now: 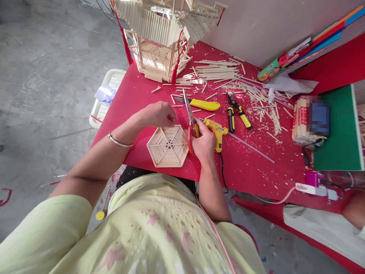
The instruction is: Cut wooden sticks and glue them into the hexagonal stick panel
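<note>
My right hand (203, 140) is closed around the red handles of a pair of scissors (188, 106), whose blades point toward the back of the table. Just above the far edge of a hexagonal panel of thin wooden sticks (168, 148), my left hand (161, 114) is closed, its fingertips pressed together; whatever they pinch is too small or hidden to make out. The panel lies flat near the table's front edge. Right beside my right hand rests a yellow hot glue gun (219, 131). A yellow utility knife (203, 104) lies beyond the scissors.
A pavilion model of sticks (158, 57) with red tassels stands at the back left of the red table (256, 167). Loose sticks (216, 71), hand pruners (235, 110) and a clear glue stick (252, 147) lie about. Another person's arm (355, 209) shows at right.
</note>
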`<act>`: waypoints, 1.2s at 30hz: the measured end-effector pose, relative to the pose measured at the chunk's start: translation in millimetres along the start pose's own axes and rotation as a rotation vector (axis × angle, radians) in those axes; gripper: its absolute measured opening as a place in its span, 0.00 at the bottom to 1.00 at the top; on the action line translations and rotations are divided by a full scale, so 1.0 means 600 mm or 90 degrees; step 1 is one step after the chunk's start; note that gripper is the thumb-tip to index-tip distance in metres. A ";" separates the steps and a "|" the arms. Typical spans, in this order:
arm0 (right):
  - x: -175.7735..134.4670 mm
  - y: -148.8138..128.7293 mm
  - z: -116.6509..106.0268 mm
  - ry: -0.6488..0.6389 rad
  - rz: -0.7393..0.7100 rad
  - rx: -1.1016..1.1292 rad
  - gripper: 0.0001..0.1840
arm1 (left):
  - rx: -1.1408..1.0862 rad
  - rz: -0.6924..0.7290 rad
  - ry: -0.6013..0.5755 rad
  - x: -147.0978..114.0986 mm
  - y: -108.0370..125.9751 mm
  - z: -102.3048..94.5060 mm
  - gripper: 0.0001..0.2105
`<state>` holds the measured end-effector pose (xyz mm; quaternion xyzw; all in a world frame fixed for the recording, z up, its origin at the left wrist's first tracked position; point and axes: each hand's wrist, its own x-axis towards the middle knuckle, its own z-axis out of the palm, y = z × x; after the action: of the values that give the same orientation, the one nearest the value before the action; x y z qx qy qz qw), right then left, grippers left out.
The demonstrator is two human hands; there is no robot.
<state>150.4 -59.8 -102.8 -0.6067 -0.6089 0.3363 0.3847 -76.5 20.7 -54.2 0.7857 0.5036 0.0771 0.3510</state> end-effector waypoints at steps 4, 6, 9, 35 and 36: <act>0.000 0.000 0.000 0.006 -0.009 -0.007 0.30 | -0.009 -0.002 0.001 0.000 -0.001 0.001 0.04; -0.001 -0.001 -0.001 0.008 -0.012 -0.007 0.29 | -0.006 0.007 0.011 -0.001 0.000 0.002 0.03; -0.001 -0.002 -0.001 0.009 -0.012 -0.003 0.30 | -0.003 0.010 0.020 -0.003 0.001 0.002 0.04; -0.024 -0.064 -0.029 -0.004 -0.151 -0.137 0.34 | -0.552 0.167 0.139 -0.008 0.024 -0.007 0.14; -0.024 -0.066 -0.028 -0.002 -0.149 -0.151 0.34 | -0.547 0.170 0.136 -0.009 0.025 -0.006 0.13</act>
<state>145.7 -76.7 -60.6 -0.5722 -0.7114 0.2157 0.3464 -69.9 14.1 -40.6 0.6143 0.3539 0.4039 0.5781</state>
